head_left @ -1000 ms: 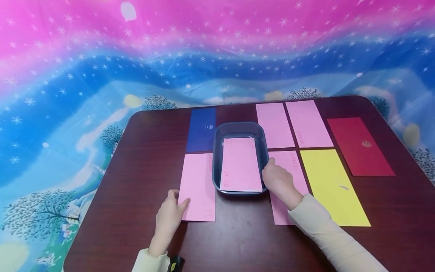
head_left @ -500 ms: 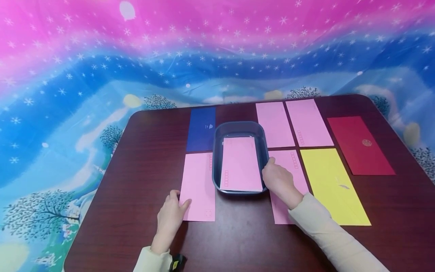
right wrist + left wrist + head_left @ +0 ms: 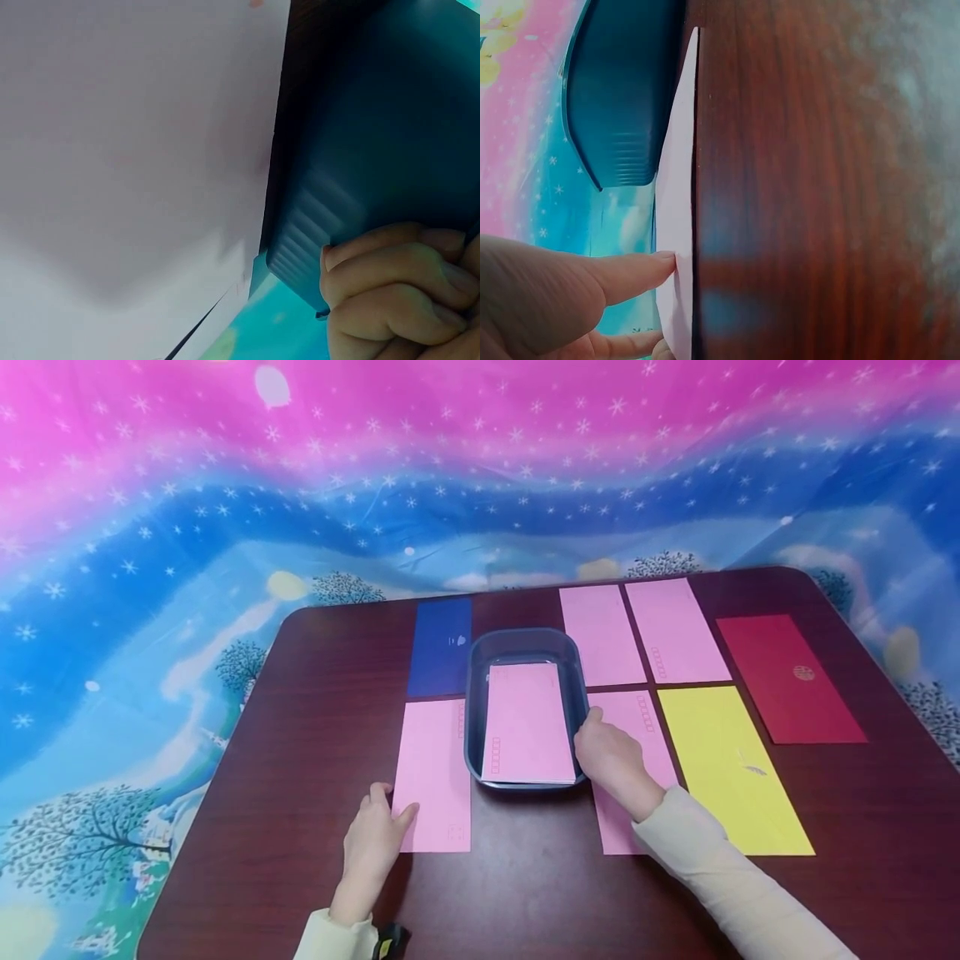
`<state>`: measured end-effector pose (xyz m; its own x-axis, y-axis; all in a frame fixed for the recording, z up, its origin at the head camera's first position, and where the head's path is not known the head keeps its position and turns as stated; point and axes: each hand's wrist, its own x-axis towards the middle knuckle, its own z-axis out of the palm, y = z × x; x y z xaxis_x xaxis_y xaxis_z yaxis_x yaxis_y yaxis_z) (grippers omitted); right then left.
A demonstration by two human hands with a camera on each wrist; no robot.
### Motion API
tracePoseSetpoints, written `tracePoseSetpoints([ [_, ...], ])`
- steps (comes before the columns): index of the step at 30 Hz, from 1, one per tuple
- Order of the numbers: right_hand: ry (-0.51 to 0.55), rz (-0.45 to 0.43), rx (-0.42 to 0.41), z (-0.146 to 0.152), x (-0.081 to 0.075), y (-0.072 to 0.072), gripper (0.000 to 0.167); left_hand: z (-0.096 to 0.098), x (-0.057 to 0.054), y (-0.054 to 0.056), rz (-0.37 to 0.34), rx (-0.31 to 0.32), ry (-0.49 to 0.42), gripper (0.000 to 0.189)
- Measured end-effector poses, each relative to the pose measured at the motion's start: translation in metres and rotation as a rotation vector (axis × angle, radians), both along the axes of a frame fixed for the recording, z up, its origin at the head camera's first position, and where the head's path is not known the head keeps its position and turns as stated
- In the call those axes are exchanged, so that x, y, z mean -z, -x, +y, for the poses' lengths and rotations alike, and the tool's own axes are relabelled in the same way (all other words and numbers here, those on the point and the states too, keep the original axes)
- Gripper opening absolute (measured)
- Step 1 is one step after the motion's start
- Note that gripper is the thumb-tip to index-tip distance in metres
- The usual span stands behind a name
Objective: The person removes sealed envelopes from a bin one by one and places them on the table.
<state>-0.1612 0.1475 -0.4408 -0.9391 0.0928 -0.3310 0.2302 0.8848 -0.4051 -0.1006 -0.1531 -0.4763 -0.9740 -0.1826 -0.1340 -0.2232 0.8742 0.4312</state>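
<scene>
At the middle of the table, a dark blue-grey plastic tray [image 3: 474,727] holds a pink envelope [image 3: 528,718] on top of a stack. My right hand [image 3: 613,760] grips the tray's right rim, its fingers curled against the outer wall in the right wrist view. Left of the tray lies another pink envelope [image 3: 431,777], flat on the table. My left hand [image 3: 373,835] rests at its lower left edge. In the left wrist view the straight thumb [image 3: 634,276] touches the envelope's top face, and the other fingers are partly hidden by the edge.
A blue envelope [image 3: 440,647] lies behind the left pink one. Right of the tray are several pink envelopes [image 3: 677,631], a yellow envelope [image 3: 731,768] and a red envelope [image 3: 791,681]. A patterned cloth [image 3: 480,468] hangs behind the table [image 3: 315,693].
The head view has shifted slightly. Both hands, the tray and the envelopes keep the same places relative to each other.
</scene>
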Motion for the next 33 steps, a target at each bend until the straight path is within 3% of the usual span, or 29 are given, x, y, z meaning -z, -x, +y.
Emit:
tracePoseSetpoints([
  [9,0.005,-0.008,-0.002,-0.001,-0.002,0.0,0.056,-0.002,0.001,-0.002,0.003,-0.014,0.0,0.054],
  [13,-0.002,-0.008,-0.006,-0.002,-0.003,0.001,0.055,-0.003,-0.009,-0.004,0.027,-0.009,0.025,0.049],
  [17,-0.008,-0.012,-0.004,-0.003,-0.004,0.001,0.056,0.003,-0.022,0.0,0.107,0.017,0.044,0.04],
  [24,-0.017,-0.01,-0.008,-0.001,-0.004,0.001,0.056,0.039,-0.044,0.015,0.337,0.094,-0.008,0.02],
  [28,-0.012,-0.014,-0.004,-0.001,-0.004,0.0,0.056,0.064,-0.052,0.023,0.384,0.173,-0.041,0.013],
  [33,-0.004,-0.023,0.002,-0.002,-0.003,-0.001,0.055,0.091,-0.049,0.031,0.38,0.291,-0.024,0.014],
])
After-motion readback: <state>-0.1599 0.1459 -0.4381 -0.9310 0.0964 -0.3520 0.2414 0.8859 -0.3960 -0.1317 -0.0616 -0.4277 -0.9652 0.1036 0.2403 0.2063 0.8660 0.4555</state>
